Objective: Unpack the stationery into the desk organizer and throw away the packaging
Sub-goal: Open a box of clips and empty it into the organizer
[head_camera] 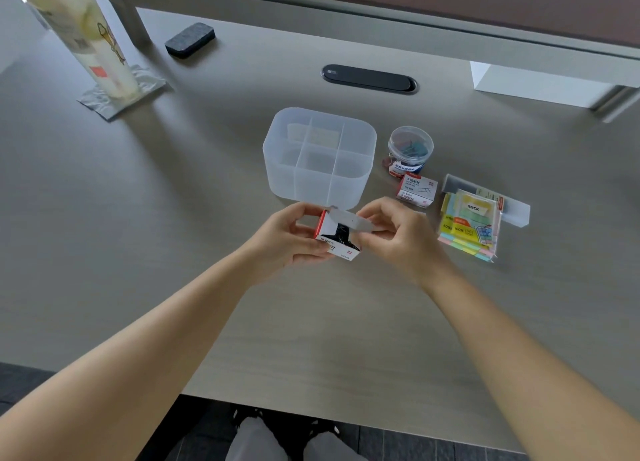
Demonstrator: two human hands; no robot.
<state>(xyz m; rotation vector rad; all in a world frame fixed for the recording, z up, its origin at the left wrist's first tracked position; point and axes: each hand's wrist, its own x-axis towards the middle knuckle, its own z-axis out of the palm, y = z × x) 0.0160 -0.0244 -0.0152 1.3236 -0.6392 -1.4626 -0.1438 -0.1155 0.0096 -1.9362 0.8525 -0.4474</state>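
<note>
On the desk (173,190), from left to right, stand one tall drink cup (83,35) on a crinkled sheet, one dark eraser block (189,40), one translucent desk organizer (320,156) with six compartments, one round tub of coloured clips (409,149), one small red-and-white box (417,190) lying just beside the tub, and one pack of sticky notes (467,227) resting against a clear case (516,209). The left hand (294,235) curls its fingers around a second red-and-white box (337,239), held above the desk just in front of the organizer. The right hand (391,235) pinches that box's opened white flap (349,220) between thumb and fingertips. Black contents show inside the box, too blurred to identify. The cup's top is cut off by the frame edge, and the box print is unreadable.
</note>
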